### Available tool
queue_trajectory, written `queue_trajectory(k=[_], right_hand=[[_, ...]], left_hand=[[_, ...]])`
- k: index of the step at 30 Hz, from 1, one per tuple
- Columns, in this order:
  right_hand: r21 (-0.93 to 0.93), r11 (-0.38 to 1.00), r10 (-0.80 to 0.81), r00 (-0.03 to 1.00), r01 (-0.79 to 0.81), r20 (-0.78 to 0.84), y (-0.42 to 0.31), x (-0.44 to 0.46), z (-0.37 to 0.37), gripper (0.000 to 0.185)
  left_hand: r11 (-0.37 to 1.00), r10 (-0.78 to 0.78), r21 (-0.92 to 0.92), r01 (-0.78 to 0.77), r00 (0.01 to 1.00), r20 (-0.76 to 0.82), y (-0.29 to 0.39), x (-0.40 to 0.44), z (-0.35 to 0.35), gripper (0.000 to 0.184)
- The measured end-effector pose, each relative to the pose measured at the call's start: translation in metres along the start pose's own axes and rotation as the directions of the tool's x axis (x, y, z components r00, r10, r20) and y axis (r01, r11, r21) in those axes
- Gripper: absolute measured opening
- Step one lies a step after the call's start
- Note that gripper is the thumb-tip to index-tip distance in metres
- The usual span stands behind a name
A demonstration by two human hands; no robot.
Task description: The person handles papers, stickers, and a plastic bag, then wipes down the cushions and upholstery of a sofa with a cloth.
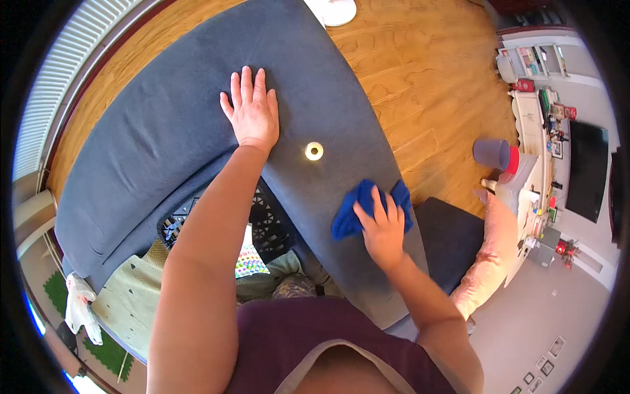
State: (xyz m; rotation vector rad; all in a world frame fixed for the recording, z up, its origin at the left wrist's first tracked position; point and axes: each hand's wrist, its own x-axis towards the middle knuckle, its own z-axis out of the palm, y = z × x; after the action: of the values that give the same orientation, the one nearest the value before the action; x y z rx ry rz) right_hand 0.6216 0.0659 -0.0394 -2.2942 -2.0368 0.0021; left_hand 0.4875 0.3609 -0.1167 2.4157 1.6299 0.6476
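Note:
My left hand (254,117) lies flat with its fingers spread on the grey-blue sofa surface (302,72). My right hand (382,230) rests on a crumpled blue cloth (354,209), pressing it against the sofa near its right edge; the fingers are spread over the cloth. Between the two hands, a small round yellow-white object with a dark centre (314,152) sits on the sofa.
Below my left forearm are a black perforated basket (268,226) and a sheet with coloured dots (251,262). Wooden floor (420,85) lies beyond the sofa. At the right stand a dark ottoman (449,240), a grey bin (491,153) and a white cabinet (529,121).

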Motion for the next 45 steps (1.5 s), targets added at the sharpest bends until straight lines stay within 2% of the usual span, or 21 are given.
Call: queue_trajectory(k=[2,4,9,11,13,16,18,19,21,23,25,26,27,28,29,30,32,34,38,43,45], right_hand=[[-0.037,0.999,-0.030,0.999,0.029,-0.031,-0.005,0.053,0.008,0.045],[-0.061,0.995,-0.089,0.982,0.079,-0.168,-0.010,0.124,0.029,0.043],[0.092,0.994,-0.012,0.911,0.055,-0.412,-0.025,0.301,0.065,0.035],[0.125,0.992,0.033,0.921,0.016,-0.387,-0.028,0.340,0.067,0.034],[0.110,0.994,0.050,0.945,-0.015,-0.322,-0.028,0.338,0.063,0.044],[0.087,0.996,0.017,0.969,0.005,-0.247,-0.020,0.263,0.052,0.044],[0.055,0.997,-0.039,0.947,0.060,-0.320,-0.007,0.179,0.046,0.037],[0.017,0.999,-0.041,0.959,0.048,-0.279,-0.005,0.130,0.037,0.042],[-0.023,1.000,0.006,0.994,-0.009,-0.106,-0.012,0.027,0.006,0.056],[-0.072,0.991,0.114,0.993,-0.111,0.042,-0.022,-0.082,-0.003,0.058],[0.000,0.986,0.162,0.965,-0.165,0.206,-0.035,-0.184,-0.015,0.060],[0.045,0.979,0.181,0.952,-0.198,0.246,-0.045,-0.228,-0.019,0.061],[0.091,0.968,0.201,0.936,-0.236,0.289,-0.051,-0.253,-0.023,0.063],[0.095,0.968,0.197,0.936,-0.234,0.292,-0.050,-0.255,-0.025,0.063],[0.131,0.965,0.182,0.942,-0.226,0.283,-0.051,-0.253,-0.026,0.065],[0.167,0.961,0.172,0.948,-0.222,0.268,-0.053,-0.248,-0.023,0.067],[0.132,0.983,0.092,0.960,-0.130,0.265,-0.052,-0.197,-0.015,0.069],[0.111,0.993,0.007,0.975,-0.033,0.222,-0.063,-0.122,-0.005,0.069],[0.085,0.991,-0.106,0.994,0.104,0.021,-0.088,0.063,0.023,0.065],[0.043,0.997,-0.042,0.943,0.060,-0.329,-0.101,0.272,0.065,0.050],[0.067,0.993,-0.064,0.926,0.095,-0.372,-0.101,0.318,0.074,0.042]], left_hand=[[1.000,-0.006,-0.006,0.006,1.000,0.004,0.001,0.000,0.002,0.045],[1.000,-0.017,-0.002,0.017,1.000,0.009,-0.002,-0.001,0.003,0.045],[1.000,-0.003,0.004,0.003,1.000,-0.028,-0.004,0.000,0.008,0.045],[1.000,0.011,0.024,-0.010,0.999,-0.041,-0.001,0.000,0.008,0.046],[1.000,0.002,0.021,-0.002,0.999,-0.038,-0.002,0.000,0.007,0.045],[0.999,0.029,0.045,-0.026,0.996,-0.083,-0.004,0.000,0.010,0.044],[0.999,0.016,0.031,-0.013,0.995,-0.099,-0.002,-0.001,0.010,0.045],[0.999,0.002,0.045,0.001,0.997,-0.081,-0.001,0.000,0.010,0.045],[0.997,0.020,0.070,-0.015,0.997,-0.071,-0.003,-0.001,0.009,0.046],[0.999,0.012,0.032,-0.012,1.000,-0.020,-0.004,0.000,0.010,0.049],[0.997,0.069,0.035,-0.070,0.998,0.015,-0.013,0.001,0.007,0.049],[0.985,0.164,0.040,-0.168,0.983,0.082,-0.028,0.005,0.000,0.049],[0.963,0.259,0.040,-0.268,0.953,0.154,-0.049,0.009,-0.011,0.048],[0.930,0.310,0.155,-0.334,0.937,0.160,-0.068,0.006,-0.036,0.043],[0.950,0.272,0.125,-0.285,0.955,0.116,-0.093,0.004,-0.063,0.038],[0.957,0.214,0.195,-0.213,0.977,0.016,-0.128,0.002,-0.080,0.035],[0.917,0.035,0.399,-0.013,0.998,-0.047,-0.202,-0.019,-0.110,0.043],[0.921,0.070,0.387,-0.043,0.996,-0.056,-0.265,-0.031,-0.101,0.048],[0.904,0.057,0.427,0.008,0.988,-0.140,-0.255,-0.033,-0.094,0.047],[0.928,0.094,0.372,-0.020,0.979,-0.183,-0.261,-0.035,-0.089,0.046],[0.920,0.107,0.390,-0.031,0.979,-0.175,-0.261,-0.035,-0.089,0.047]])
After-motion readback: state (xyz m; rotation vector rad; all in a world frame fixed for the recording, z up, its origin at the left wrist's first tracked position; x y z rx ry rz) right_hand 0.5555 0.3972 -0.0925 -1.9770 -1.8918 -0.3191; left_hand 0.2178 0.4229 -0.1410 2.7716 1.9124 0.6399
